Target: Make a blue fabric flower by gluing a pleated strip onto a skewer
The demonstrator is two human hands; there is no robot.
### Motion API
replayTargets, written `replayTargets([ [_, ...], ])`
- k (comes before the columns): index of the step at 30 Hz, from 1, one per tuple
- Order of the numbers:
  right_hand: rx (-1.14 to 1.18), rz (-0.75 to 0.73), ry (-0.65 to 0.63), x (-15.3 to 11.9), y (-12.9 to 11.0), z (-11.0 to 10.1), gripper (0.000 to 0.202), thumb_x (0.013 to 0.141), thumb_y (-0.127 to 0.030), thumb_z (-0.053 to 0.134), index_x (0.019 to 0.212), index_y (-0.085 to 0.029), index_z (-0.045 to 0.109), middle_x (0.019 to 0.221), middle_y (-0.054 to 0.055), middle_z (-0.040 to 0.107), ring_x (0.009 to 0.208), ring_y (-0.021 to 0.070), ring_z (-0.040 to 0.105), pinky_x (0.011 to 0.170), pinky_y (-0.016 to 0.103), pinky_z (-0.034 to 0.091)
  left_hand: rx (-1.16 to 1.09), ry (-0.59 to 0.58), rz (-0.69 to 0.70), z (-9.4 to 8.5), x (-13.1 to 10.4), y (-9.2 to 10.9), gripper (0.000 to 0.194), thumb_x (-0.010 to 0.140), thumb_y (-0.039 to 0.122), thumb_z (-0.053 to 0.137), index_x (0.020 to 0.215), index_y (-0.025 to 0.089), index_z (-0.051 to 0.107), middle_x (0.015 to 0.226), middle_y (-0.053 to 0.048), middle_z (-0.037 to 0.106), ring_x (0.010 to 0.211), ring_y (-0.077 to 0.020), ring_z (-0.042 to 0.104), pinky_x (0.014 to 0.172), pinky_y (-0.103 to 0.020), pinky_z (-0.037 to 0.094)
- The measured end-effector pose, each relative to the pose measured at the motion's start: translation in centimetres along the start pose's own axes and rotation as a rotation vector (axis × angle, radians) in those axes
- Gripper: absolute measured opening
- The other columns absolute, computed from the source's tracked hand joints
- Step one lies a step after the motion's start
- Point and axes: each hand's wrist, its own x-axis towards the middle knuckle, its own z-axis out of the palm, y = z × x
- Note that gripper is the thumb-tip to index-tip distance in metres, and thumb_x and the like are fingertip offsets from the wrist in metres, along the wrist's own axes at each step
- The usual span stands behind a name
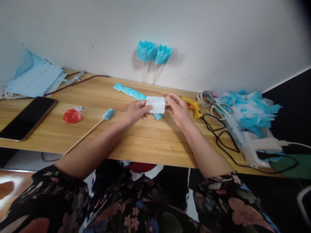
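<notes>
A small white rectangle of thin, cloth-like material [157, 104] is held up over the middle of the table. My left hand [136, 111] pinches its left side, thumb on top and fingers beneath. At the right edge, my right hand [179, 109] grips it between thumb and fingers, some of which are hidden behind it. A row of folded light-blue pieces [128, 91] lies just beyond, its right end partly covered. Below the white piece a bit of blue material [158, 116] shows. Left of my hands lies a thin wooden stick [84, 136] with a blue wrapped tip [108, 114].
Two blue fabric flowers [146, 51] on sticks lean against the wall. To the right are a yellow glue gun [194, 106], scissors [222, 110], a blue scrap pile [255, 110] and a power strip [252, 152]. Face masks [36, 77], a phone [28, 118] and a red wrapper [72, 116] lie left.
</notes>
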Motion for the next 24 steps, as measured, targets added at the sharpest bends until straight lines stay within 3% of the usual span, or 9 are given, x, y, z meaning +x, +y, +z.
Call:
replayTargets([
  [4,-0.015,0.019,-0.119,-0.2,-0.2,-0.2,0.050,0.078,-0.063,0.078,0.111,-0.026,0.075,0.104,0.004,0.075,0.094,0.0194,0.067,0.081,0.032,0.054,0.063,-0.051,-0.008,0.2,0.0,-0.2,0.019,0.086,0.021,0.072,0.068,0.018,0.065,0.061,-0.001,0.064,0.053,-0.0104,0.051,0.056,-0.025,0.038],
  [8,-0.107,-0.044,-0.177,-0.6,-0.1,0.1,0.039,0.079,-0.054,0.081,0.105,-0.025,0.077,0.095,0.002,0.074,0.082,0.0167,0.064,0.071,0.029,0.051,0.112,-0.086,0.030,0.3,0.0,-0.6,0.013,0.084,0.020,0.072,0.071,0.019,0.068,0.063,0.000,0.063,0.058,-0.0120,0.054,0.059,-0.026,0.042],
  [13,-0.215,-0.136,-0.083,-0.5,0.8,0.0,0.021,0.086,-0.041,0.077,0.083,-0.021,0.073,0.075,-0.002,0.064,0.066,0.0115,0.053,0.062,0.026,0.040,0.151,-0.073,0.021,0.6,-0.1,-0.4,0.015,0.084,0.018,0.070,0.070,0.019,0.065,0.064,0.000,0.063,0.059,-0.0119,0.055,0.060,-0.026,0.042],
  [19,-0.208,-0.213,-0.030,-0.1,1.5,-0.1,0.022,0.086,-0.043,0.075,0.084,-0.021,0.073,0.073,-0.002,0.063,0.065,0.0116,0.051,0.060,0.026,0.039,0.124,-0.017,-0.119,1.0,-0.3,0.7,0.016,0.088,0.016,0.068,0.073,0.017,0.065,0.058,0.003,0.060,0.052,-0.0077,0.050,0.055,-0.022,0.037],
  [24,-0.199,-0.216,0.020,-0.2,1.5,0.2,0.023,0.084,-0.044,0.076,0.084,-0.022,0.074,0.073,-0.002,0.064,0.064,0.0117,0.050,0.060,0.026,0.039,0.093,-0.016,-0.112,0.6,-0.4,1.0,0.029,0.092,0.019,0.065,0.063,0.015,0.063,0.056,0.001,0.060,0.050,-0.0065,0.047,0.054,-0.022,0.037],
])
